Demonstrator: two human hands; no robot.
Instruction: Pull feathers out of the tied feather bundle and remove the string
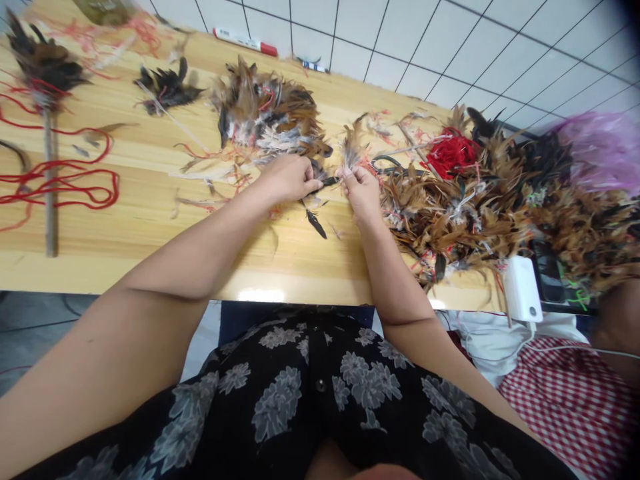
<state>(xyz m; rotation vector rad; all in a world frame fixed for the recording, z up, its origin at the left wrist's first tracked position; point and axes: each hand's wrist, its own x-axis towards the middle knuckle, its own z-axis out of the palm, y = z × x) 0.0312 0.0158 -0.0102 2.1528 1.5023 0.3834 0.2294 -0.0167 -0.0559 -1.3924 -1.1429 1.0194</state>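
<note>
Both hands meet over the middle of the wooden table. My left hand is closed in a pinch on a dark feather that lies between the two hands. My right hand pinches the base of a small feather bunch, whose brown and grey tips point away from me. Just below my left fingers, a loose black feather hangs or lies near the tabletop; I cannot tell which. Beyond my left hand sits a large pile of brown bunched feathers with pale quill ends.
Far left, a feather-topped stick lies beside loops of red cord. A black feather bunch and a red-capped marker are farther back. To the right are heaped feathers, red string and a white power bank.
</note>
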